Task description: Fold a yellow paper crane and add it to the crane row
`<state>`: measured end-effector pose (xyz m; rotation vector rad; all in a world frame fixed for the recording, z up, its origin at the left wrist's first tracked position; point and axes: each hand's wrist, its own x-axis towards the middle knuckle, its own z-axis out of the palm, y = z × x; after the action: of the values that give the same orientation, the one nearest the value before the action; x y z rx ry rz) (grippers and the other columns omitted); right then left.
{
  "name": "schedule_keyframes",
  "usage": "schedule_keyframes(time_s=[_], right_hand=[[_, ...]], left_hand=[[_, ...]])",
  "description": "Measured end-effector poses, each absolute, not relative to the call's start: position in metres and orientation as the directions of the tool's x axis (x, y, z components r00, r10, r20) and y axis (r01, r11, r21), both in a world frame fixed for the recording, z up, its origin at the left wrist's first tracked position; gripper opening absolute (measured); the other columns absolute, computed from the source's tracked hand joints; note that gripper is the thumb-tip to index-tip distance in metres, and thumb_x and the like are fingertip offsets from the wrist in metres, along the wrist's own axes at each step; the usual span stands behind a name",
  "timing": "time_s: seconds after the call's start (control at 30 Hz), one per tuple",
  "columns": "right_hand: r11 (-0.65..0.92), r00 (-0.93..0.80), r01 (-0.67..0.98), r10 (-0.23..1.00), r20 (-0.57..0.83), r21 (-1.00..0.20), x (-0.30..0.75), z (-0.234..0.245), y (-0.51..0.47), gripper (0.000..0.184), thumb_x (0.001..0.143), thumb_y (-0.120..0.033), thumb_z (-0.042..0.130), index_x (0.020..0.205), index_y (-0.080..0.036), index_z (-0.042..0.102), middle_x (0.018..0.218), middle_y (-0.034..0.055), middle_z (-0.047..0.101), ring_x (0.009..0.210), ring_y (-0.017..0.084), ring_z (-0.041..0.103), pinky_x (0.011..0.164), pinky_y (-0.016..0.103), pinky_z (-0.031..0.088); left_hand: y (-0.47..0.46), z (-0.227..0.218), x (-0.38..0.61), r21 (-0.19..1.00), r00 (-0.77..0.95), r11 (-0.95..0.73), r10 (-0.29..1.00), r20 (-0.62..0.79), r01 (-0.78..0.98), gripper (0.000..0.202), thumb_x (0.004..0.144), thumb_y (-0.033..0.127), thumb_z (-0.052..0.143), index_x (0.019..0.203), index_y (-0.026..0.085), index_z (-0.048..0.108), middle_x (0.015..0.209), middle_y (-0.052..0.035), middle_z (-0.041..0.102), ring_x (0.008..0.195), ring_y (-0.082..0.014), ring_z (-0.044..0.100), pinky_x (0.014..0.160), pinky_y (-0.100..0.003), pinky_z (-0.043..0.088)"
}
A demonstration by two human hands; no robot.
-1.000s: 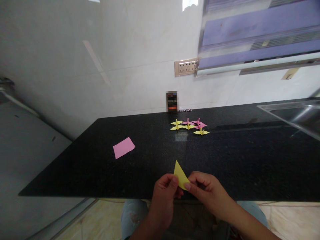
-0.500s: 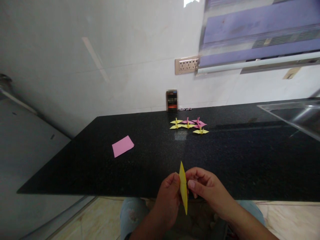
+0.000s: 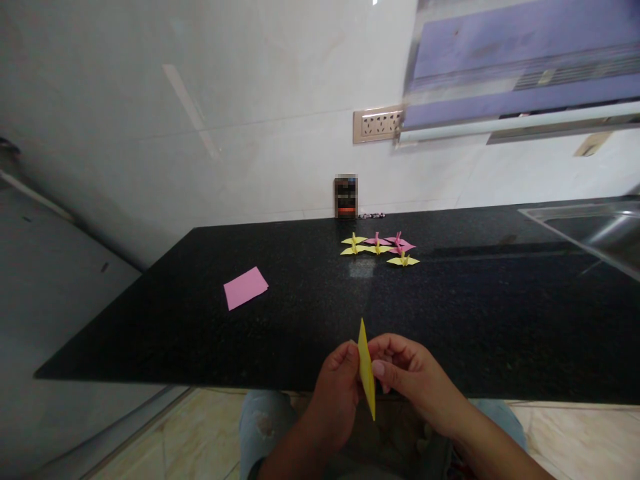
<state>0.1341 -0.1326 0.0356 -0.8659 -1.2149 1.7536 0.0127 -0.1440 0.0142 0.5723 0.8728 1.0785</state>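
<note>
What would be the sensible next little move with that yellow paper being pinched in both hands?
Probably press along the fold to sharpen the crease. The yellow paper stands edge-on, a narrow folded sliver pinched between the left hand and right hand above the counter edge. Finished paper cranes lie beyond.

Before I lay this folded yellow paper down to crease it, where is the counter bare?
Bare: the black counter between the pink sheet and the hands, and the right stretch toward the sink. Crowded: the paper cranes by the wall.

Your head camera looks forward and down across the counter [image 3: 450,320]. Your hands sit close at 6 o'clock, the wall far at 12.
</note>
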Motion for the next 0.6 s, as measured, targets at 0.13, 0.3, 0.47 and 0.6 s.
schedule_keyframes(time_s=[0.13,0.3,0.47,0.6], right_hand=[[-0.218,-0.449,-0.223,0.888,-0.098,-0.950,0.136,0.033,-0.132,0.019,0.073,-0.031,0.060,0.081,-0.015,0.058,0.065,-0.0003,0.060,0.054,0.008,0.052,0.050,0.019,0.039],[-0.203,-0.435,-0.180,0.894,-0.107,-0.963,0.137,0.035,-0.131,0.016,0.076,-0.027,0.056,0.086,-0.015,0.059,0.065,-0.0010,0.057,0.055,0.007,0.048,0.052,0.020,0.037],[-0.076,-0.371,-0.018,0.927,-0.064,-0.997,0.140,0.027,-0.126,0.015,0.079,-0.022,0.048,0.088,-0.016,0.058,0.066,-0.0001,0.056,0.059,0.010,0.051,0.054,0.022,0.039],[0.021,-0.321,0.173,0.946,-0.037,-0.985,0.142,0.015,-0.122,0.013,0.074,-0.018,0.050,0.085,-0.017,0.057,0.066,-0.0004,0.055,0.058,0.011,0.050,0.051,0.022,0.038]], left_hand=[[-0.143,0.012,0.013,0.735,0.236,0.390,0.921,-0.311,-0.554,0.031,0.076,0.043,0.050,0.068,0.014,0.048,0.054,0.0026,0.048,0.046,-0.0070,0.043,0.045,-0.019,0.029],[-0.140,0.005,0.008,0.769,0.198,0.358,0.934,-0.299,-0.529,0.029,0.078,0.041,0.049,0.068,0.013,0.050,0.053,0.0027,0.048,0.043,-0.0056,0.041,0.042,-0.018,0.026],[-0.137,0.004,0.001,0.848,0.120,0.318,0.948,-0.295,-0.423,0.029,0.077,0.038,0.052,0.065,0.011,0.055,0.045,0.0031,0.046,0.040,-0.0051,0.040,0.040,-0.017,0.028],[-0.138,0.007,-0.002,0.835,0.171,0.357,0.934,-0.314,-0.420,0.029,0.077,0.035,0.053,0.082,0.008,0.062,0.059,-0.0032,0.057,0.051,-0.0081,0.050,0.051,-0.021,0.039]])
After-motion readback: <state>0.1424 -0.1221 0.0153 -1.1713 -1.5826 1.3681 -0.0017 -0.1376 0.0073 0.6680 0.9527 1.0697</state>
